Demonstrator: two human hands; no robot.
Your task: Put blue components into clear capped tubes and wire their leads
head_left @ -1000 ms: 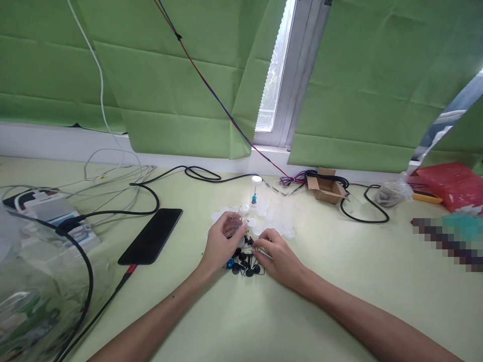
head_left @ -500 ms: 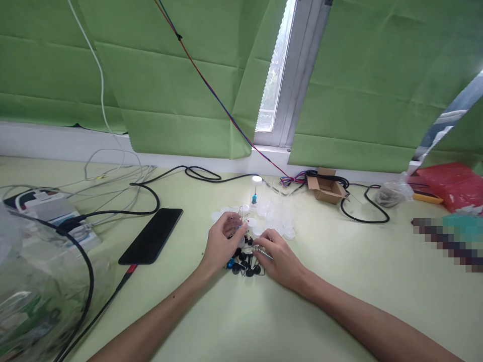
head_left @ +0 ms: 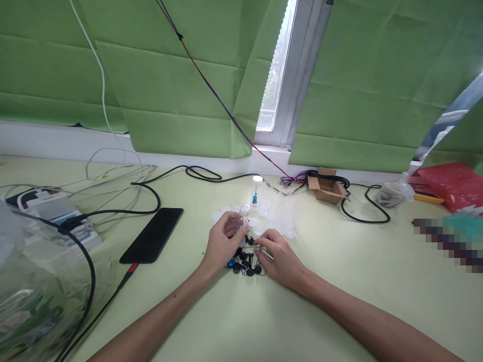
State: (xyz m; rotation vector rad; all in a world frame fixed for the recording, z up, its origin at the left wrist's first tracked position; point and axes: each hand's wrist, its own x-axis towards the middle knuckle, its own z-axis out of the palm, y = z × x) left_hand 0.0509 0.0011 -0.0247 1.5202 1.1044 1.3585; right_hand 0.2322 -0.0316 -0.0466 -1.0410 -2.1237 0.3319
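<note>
My left hand [head_left: 223,242] is closed, thumb towards the fingertips; thin wire-like pieces stick up by the fingers, but what is gripped is too small to make out. Opposite it, my right hand [head_left: 278,256] is closed around a slim silvery metal rod [head_left: 266,253], its tip reaching towards the left thumb. Between and below both hands lies a pile of small black-headed parts [head_left: 249,271] with bent metal pins, along with a blue piece [head_left: 231,263]. Behind them stands a clear tube [head_left: 257,187] with a white top and a blue-hubbed needle [head_left: 255,198] inside.
Clear tubes [head_left: 279,213] and whitish round caps lie behind my hands. On the left are a black phone [head_left: 153,236], cables and a clear plastic bag [head_left: 33,301]. A small open cardboard box [head_left: 327,191] and a red bag [head_left: 451,186] sit at the back right.
The view has shifted very slightly. Both hands stay in the same places with the same grip.
</note>
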